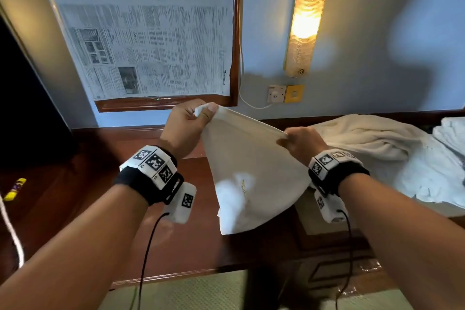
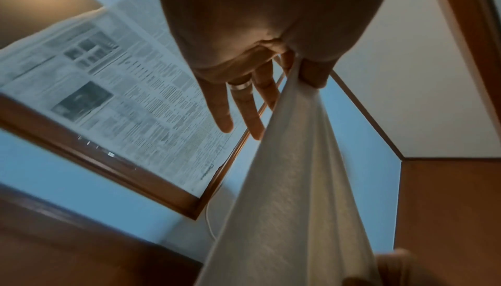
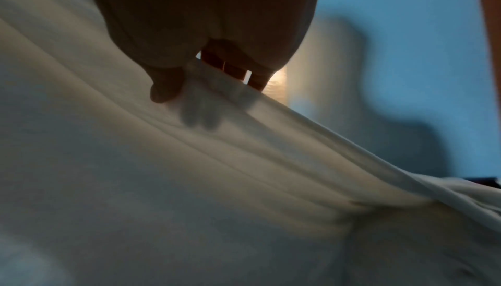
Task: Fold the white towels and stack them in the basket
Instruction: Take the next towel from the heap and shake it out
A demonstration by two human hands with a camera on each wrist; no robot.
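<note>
A white towel (image 1: 251, 171) hangs in the air above the wooden desk (image 1: 105, 176), held by its top edge. My left hand (image 1: 193, 118) pinches the upper left corner between thumb and forefinger; in the left wrist view the towel (image 2: 292, 183) drops from that pinch while the other fingers (image 2: 238, 106) stretch out. My right hand (image 1: 299, 143) pinches the upper right corner, lower than the left. The right wrist view shows the thumb (image 3: 165, 89) on the cloth (image 3: 189, 183) and the other fingers behind it. No basket is in view.
A heap of loose white towels (image 1: 377, 148) lies on the desk at the right, with more white cloth (image 1: 450, 133) at the far right edge. A newspaper-covered framed panel (image 1: 151, 33), a lit wall lamp (image 1: 307, 15) and sockets (image 1: 285, 93) are on the wall behind. A yellow object (image 1: 16, 189) lies far left.
</note>
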